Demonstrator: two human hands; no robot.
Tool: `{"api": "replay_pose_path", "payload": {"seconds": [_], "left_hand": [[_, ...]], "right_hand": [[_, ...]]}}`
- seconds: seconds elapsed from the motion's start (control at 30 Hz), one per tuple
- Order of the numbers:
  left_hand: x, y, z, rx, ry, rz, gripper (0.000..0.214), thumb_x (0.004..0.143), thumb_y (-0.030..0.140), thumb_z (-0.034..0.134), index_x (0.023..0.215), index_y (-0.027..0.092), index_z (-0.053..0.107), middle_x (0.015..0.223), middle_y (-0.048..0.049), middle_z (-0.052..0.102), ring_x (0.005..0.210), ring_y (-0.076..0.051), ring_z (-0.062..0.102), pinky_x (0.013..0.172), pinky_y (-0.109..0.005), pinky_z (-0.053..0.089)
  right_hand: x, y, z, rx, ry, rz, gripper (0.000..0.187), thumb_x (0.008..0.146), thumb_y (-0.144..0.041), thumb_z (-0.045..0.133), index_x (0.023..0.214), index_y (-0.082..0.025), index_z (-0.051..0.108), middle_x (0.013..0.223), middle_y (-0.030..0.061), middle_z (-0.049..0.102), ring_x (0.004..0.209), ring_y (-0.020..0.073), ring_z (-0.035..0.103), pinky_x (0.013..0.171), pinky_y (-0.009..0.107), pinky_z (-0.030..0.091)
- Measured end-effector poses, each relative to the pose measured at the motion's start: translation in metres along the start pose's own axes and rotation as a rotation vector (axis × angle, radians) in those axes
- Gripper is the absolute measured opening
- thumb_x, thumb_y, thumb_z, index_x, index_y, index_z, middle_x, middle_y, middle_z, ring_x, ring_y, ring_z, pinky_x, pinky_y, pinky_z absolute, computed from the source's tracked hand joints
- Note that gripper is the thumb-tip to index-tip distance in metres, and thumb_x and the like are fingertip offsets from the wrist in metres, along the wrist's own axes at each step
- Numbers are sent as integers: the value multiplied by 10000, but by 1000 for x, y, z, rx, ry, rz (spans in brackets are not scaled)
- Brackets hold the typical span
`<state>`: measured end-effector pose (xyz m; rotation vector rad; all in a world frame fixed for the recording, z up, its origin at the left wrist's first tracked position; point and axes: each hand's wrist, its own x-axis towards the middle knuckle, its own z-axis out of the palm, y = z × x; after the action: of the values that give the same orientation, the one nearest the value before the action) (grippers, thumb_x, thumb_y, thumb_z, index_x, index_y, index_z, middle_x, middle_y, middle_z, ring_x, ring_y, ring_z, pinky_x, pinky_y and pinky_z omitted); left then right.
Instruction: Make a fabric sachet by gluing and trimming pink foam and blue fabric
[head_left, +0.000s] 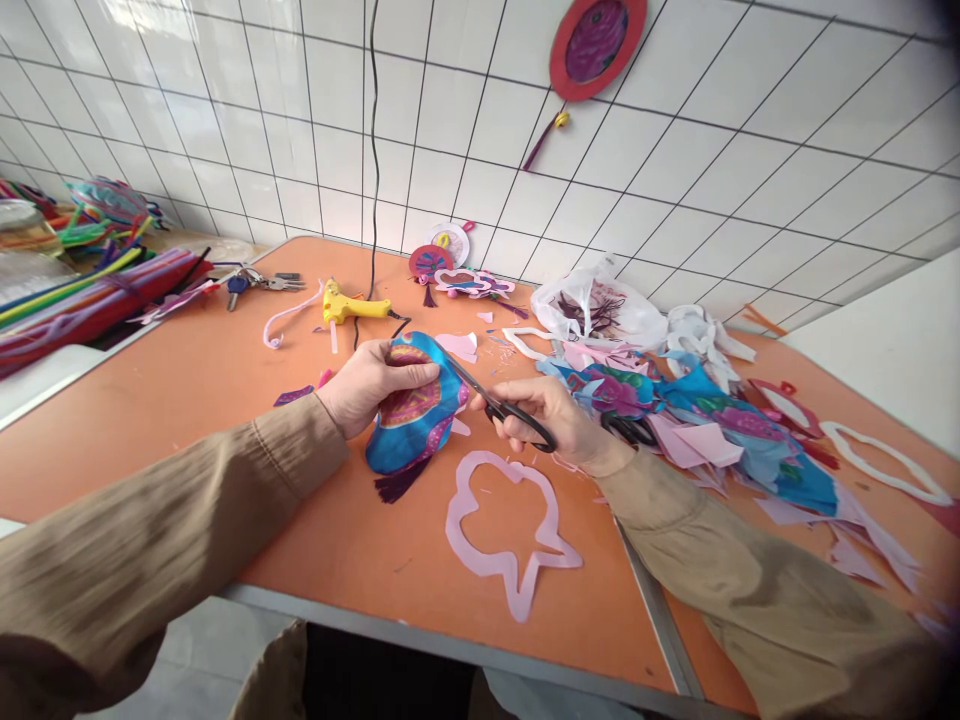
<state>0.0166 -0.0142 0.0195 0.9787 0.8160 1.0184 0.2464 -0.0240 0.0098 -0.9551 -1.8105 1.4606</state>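
My left hand (369, 385) pinches a piece of shiny blue patterned fabric (390, 447) with a pink and orange motif, thumb on top, above the table. A dark purple tassel (403, 480) shows under its lower edge. In my right hand (559, 420) are black-handled scissors (526, 422). Their blades reach up and left to the fabric's right edge; I cannot tell whether they touch it. Below the hands lies a pink cut-out outline (466, 555) with a wavy border and pointed tails.
A yellow glue gun (356, 303) with a cord stands behind my left hand. Keys (262, 282) and bundled pipe cleaners (105, 290) lie to the left. Blue fabric scraps (780, 455), pink scraps (701, 445), another black-handled tool (630, 428) and a plastic bag (637, 318) crowd the right.
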Motion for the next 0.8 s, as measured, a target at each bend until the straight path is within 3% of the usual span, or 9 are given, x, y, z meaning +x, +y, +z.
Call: {"api": "replay_pose_path", "payload": {"seconds": [0.2, 0.37, 0.8], "left_hand": [[-1, 4, 2, -2, -12, -18, 259, 486, 265, 902, 558, 123, 698, 584, -34, 677, 541, -139, 613, 570, -259, 506], [1, 5, 2, 8, -24, -20, 247, 497, 270, 895, 556, 125, 704, 593, -39, 685, 536, -137, 606, 558, -256, 497], [3, 6, -5, 26, -79, -5, 239, 645, 215, 793, 518, 108, 621, 477, 8, 579, 423, -70, 500, 448, -189, 406]], "right_hand": [[-1, 3, -4, 19, -4, 24, 457, 678, -491, 773, 933, -116, 718, 617, -29, 467, 488, 60, 452, 396, 167, 485], [-3, 2, -6, 3, -1, 47, 474, 661, -496, 775, 936, -114, 720, 619, -29, 452, 478, 56, 432, 368, 159, 461], [-2, -1, -8, -22, -2, 55, 478, 654, -494, 767, 920, -102, 711, 612, -30, 459, 483, 57, 424, 386, 164, 465]]}}
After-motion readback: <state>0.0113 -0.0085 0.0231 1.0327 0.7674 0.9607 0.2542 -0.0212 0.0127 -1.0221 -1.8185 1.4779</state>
